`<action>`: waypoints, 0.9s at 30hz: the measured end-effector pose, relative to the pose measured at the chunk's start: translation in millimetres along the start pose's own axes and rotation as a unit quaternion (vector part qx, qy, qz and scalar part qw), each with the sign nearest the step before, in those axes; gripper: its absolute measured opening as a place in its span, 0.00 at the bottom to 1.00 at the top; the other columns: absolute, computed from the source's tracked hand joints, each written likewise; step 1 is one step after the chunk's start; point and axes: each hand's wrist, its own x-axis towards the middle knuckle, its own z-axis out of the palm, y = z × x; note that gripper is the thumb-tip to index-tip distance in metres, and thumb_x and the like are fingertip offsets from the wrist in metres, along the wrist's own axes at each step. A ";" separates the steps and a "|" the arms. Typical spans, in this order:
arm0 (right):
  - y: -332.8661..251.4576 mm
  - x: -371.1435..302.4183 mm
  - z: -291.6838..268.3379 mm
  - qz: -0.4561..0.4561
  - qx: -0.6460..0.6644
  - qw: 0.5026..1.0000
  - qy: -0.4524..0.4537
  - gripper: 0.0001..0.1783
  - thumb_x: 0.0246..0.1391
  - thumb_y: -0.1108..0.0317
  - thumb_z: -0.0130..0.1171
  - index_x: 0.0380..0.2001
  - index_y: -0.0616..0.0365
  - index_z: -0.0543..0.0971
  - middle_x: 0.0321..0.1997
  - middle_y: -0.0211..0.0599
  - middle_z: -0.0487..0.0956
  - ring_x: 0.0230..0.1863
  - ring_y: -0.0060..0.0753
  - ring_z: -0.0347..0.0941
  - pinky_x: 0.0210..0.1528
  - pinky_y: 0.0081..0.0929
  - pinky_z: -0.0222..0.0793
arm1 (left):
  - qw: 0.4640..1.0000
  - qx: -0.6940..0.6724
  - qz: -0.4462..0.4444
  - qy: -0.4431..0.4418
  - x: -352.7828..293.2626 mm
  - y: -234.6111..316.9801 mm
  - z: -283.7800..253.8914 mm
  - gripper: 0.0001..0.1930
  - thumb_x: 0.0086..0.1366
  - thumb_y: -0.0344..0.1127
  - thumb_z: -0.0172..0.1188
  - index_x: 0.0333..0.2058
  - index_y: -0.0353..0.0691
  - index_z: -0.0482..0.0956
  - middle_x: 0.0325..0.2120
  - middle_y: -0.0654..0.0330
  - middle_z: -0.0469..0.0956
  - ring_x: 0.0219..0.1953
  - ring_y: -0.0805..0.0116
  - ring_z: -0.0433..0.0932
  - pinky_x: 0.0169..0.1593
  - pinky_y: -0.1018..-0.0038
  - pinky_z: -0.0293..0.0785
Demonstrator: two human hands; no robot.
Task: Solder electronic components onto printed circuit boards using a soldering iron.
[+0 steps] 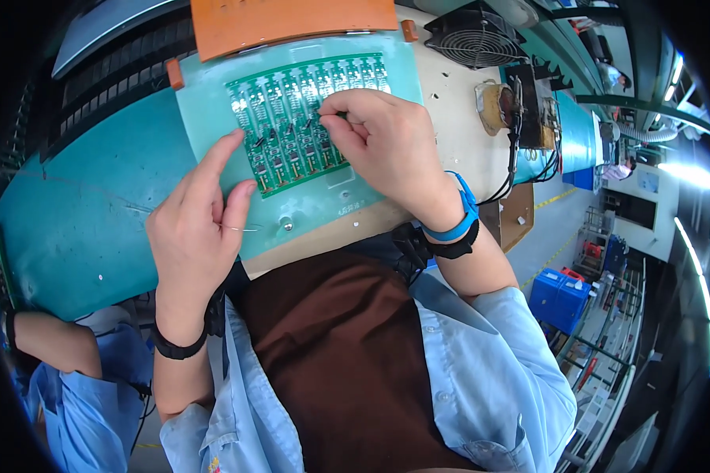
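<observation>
A green circuit board panel (280, 175) with several repeated rows of small parts lies on a pale green fixture plate (205, 102). My right hand (390, 142) is over the panel's right half, thumb and forefinger pinched near its surface; what they hold is hidden. At the panel's left edge is my left hand (197, 221), its forefinger and thumb stretched apart. The forefinger tip is close to the board. A thin bare wire lead (248, 229) sticks out beside the left thumb, and the curled fingers behind it are hidden.
An orange cover (292, 27) stands behind the plate. At the back right are a black fan (477, 43) and a dark fixture with cables (532, 106). The green work surface (79, 213) extends left. A co-worker's sleeve (95, 410) shows at lower left.
</observation>
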 end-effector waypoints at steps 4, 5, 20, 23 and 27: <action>2.7 3.1 0.3 -0.046 0.003 0.999 0.005 0.06 0.56 0.74 0.70 0.38 0.54 0.87 0.31 0.35 0.84 0.25 0.34 0.80 0.29 0.29 0.75 | 1.000 -0.001 0.005 0.007 0.7 0.0 1.4 0.27 0.63 0.32 0.73 0.62 0.51 0.82 0.21 0.62 0.71 0.18 0.69 0.67 0.25 0.67 0.68; 3.3 3.4 0.2 -0.046 0.004 0.999 0.003 0.06 0.56 0.74 0.70 0.38 0.54 0.87 0.31 0.35 0.84 0.25 0.34 0.80 0.29 0.29 0.75 | 1.000 -0.003 0.010 0.009 1.0 0.0 1.6 0.27 0.63 0.32 0.73 0.62 0.52 0.82 0.21 0.61 0.72 0.18 0.69 0.67 0.25 0.67 0.68; -4.6 4.7 1.7 -0.036 0.024 0.999 -0.010 0.05 0.57 0.73 0.71 0.37 0.55 0.86 0.31 0.34 0.84 0.25 0.33 0.79 0.29 0.28 0.74 | 1.000 0.003 0.009 -0.005 0.2 -0.7 -0.1 0.26 0.64 0.34 0.72 0.62 0.53 0.82 0.21 0.63 0.70 0.18 0.69 0.66 0.24 0.68 0.67; -6.9 5.5 6.8 -0.028 0.016 0.999 -0.007 0.05 0.56 0.73 0.71 0.37 0.55 0.86 0.31 0.34 0.84 0.26 0.34 0.80 0.30 0.29 0.75 | 1.000 0.000 0.012 -0.005 1.1 -0.7 0.6 0.26 0.64 0.34 0.72 0.62 0.53 0.82 0.20 0.63 0.69 0.18 0.69 0.66 0.24 0.68 0.67; -5.7 6.9 8.9 -0.051 0.011 0.999 -0.001 0.05 0.56 0.73 0.71 0.37 0.55 0.86 0.31 0.35 0.84 0.28 0.38 0.81 0.31 0.31 0.76 | 1.000 -0.002 0.010 -0.006 0.2 -0.3 -0.3 0.27 0.64 0.34 0.72 0.62 0.53 0.82 0.20 0.63 0.69 0.18 0.70 0.66 0.24 0.68 0.67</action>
